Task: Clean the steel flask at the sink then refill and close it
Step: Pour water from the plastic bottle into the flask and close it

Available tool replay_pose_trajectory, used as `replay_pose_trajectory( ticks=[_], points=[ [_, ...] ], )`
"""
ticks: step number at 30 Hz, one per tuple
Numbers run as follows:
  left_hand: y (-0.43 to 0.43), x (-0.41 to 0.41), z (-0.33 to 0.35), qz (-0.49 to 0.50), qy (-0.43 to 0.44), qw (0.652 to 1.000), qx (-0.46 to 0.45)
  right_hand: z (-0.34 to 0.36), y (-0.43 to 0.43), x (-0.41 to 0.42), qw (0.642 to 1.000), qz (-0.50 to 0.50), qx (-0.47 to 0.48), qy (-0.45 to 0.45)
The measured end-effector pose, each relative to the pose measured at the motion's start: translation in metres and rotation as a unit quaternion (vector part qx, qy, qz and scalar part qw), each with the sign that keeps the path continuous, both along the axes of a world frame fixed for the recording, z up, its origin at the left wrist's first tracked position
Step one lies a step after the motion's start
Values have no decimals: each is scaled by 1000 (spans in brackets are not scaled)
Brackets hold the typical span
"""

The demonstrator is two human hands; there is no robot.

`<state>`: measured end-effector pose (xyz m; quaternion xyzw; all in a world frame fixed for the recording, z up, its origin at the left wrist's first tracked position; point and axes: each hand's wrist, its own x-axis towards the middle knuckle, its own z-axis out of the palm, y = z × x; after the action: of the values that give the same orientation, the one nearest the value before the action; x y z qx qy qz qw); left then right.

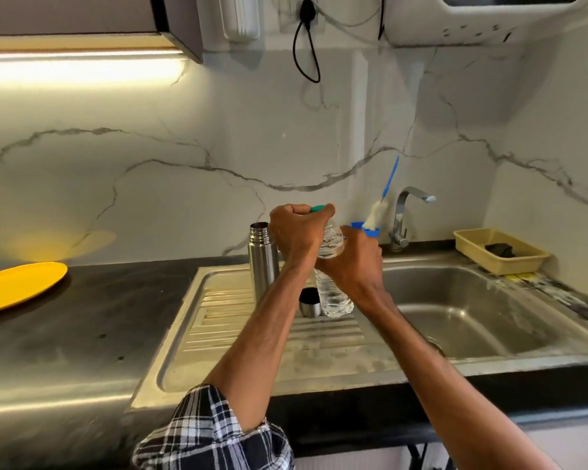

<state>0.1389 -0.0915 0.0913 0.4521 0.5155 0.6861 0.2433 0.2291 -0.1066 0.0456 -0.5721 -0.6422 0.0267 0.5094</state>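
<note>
1. The steel flask (262,266) stands upright and uncapped on the sink drainboard (251,337), just left of both hands.
2. The flask lid (310,305) sits on the drainboard, just beside the base of the plastic bottle (335,296).
3. The left hand (294,232) is clenched round the bottle's green cap (318,208).
4. The right hand (353,262) grasps the bottle's mid-body. Whether the base touches the drainboard cannot be told.
5. A blue-handled brush (375,213) stands near the tap (402,215).
6. A yellow tray (468,245) sits right of the tap.
7. A yellow plate (18,286) lies on the counter (82,320), far left.
</note>
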Motion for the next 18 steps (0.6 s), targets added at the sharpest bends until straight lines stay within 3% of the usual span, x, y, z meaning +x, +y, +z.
replay_pose_trajectory(
  ticks=[11, 15, 18],
  points=[
    [-5, -20, -19, 46, 87, 994, 37, -23, -7, -13, 1000, 12, -22, 9],
    [-15, -54, -45, 32, 204, 975, 79, -33, -8, -4, 999, 5, -38, 13],
    [-34, -84, -91, -10, 288, 957, 33, -39, -9, 3, 999, 21, -47, 19]
  ],
)
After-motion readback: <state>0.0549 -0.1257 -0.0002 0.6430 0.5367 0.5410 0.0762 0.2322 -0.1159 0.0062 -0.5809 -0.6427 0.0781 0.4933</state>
